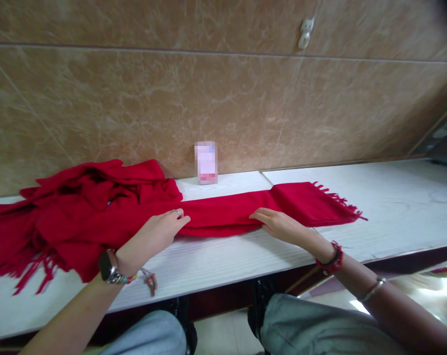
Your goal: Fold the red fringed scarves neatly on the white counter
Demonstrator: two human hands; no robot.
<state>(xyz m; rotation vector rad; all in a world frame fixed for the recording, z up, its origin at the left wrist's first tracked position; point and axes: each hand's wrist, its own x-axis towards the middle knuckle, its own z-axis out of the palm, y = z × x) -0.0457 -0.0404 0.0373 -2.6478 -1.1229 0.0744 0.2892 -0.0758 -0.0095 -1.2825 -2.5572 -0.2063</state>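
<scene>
In the head view, a long red cloth (227,209) is stretching across the middle of the frame, lying on a white board (397,192). Its folded, fringed end is pointing toward the right, while its other part is running into a rumpled red heap (93,197) at the left; whether the two are forming one piece, I cannot tell. More fringe (42,271) is hanging from the heap at the lower left.

The left hand (159,234) is touching the cloth just left of centre, its fingers bending over the near side. The right hand (279,226) is touching it just right of centre, fingers also bending. Whether either hand is pinching the fabric, I cannot tell. Between them, the near edge is showing a lengthwise fold.

A dark-faced watch (106,266) is circling the left wrist, and a red bracelet (330,259) is circling the right. Behind the cloth, near the centre, a blurred pale pink object (206,162) is standing close to the brown tiled wall (231,103). A small white figure (305,33) is sitting on that wall at the upper right. The person's legs (308,320) are showing along the bottom.
</scene>
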